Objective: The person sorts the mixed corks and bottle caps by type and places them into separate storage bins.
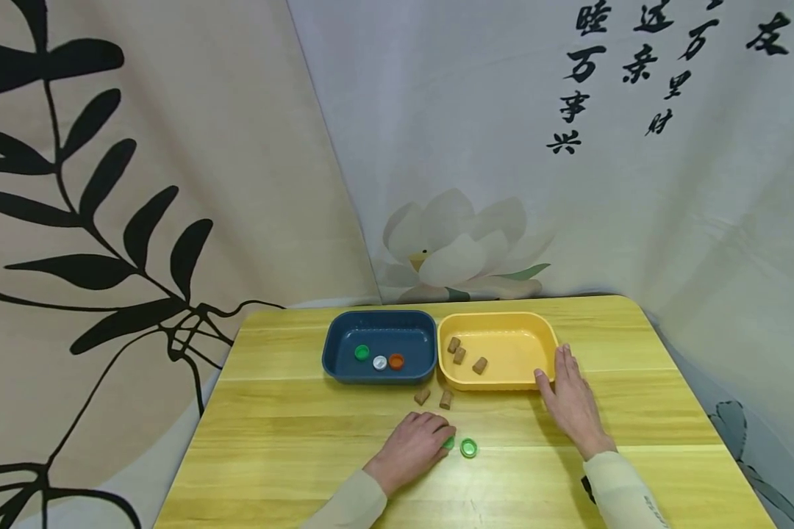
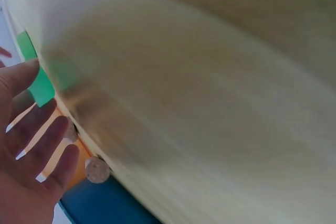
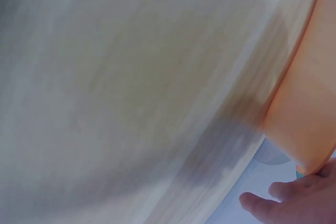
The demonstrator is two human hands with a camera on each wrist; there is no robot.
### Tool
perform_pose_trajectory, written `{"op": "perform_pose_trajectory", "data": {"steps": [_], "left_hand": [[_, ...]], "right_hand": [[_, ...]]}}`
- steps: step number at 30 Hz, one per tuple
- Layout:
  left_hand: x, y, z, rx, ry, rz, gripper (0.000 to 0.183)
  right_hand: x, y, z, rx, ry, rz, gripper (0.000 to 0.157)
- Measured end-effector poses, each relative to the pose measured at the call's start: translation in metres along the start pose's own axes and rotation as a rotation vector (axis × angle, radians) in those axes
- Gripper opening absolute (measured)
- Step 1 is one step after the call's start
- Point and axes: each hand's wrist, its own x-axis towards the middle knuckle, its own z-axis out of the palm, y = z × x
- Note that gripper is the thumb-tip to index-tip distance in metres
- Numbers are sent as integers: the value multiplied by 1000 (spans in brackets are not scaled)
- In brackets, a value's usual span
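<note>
My left hand (image 1: 415,447) is low over the table, pinching a green bottle cap (image 2: 43,88) between thumb and fingers, the other fingers spread. Just right of it a second green cap (image 1: 468,448) lies on the wood. Two corks, one on the left (image 1: 422,397) and one on the right (image 1: 446,400), lie beyond the left hand, before the trays. My right hand (image 1: 576,402) rests at the near right corner of the yellow tray (image 1: 542,323), its fingers extended along the side and its thumb at the front rim. In the right wrist view its fingertips (image 3: 283,190) touch the tray's corner.
A dark blue tray (image 1: 344,323) stands left of the yellow one, holding a green cap (image 1: 362,353), a white cap (image 1: 380,362) and an orange cap (image 1: 396,361). Three corks (image 1: 480,365) lie in the yellow tray. The wooden table (image 1: 271,441) backs onto printed curtains (image 1: 251,147).
</note>
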Motion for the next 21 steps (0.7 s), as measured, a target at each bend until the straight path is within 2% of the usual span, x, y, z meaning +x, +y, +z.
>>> {"op": "perform_pose_trajectory", "data": {"steps": [13, 21], "left_hand": [[-18, -12, -17, -105, 115, -114, 41], [-18, -32, -23, -133, 201, -136, 42]], "right_hand": [[0, -1, 0, 1, -4, 5, 82], [0, 1, 1, 7, -13, 6, 83]]}}
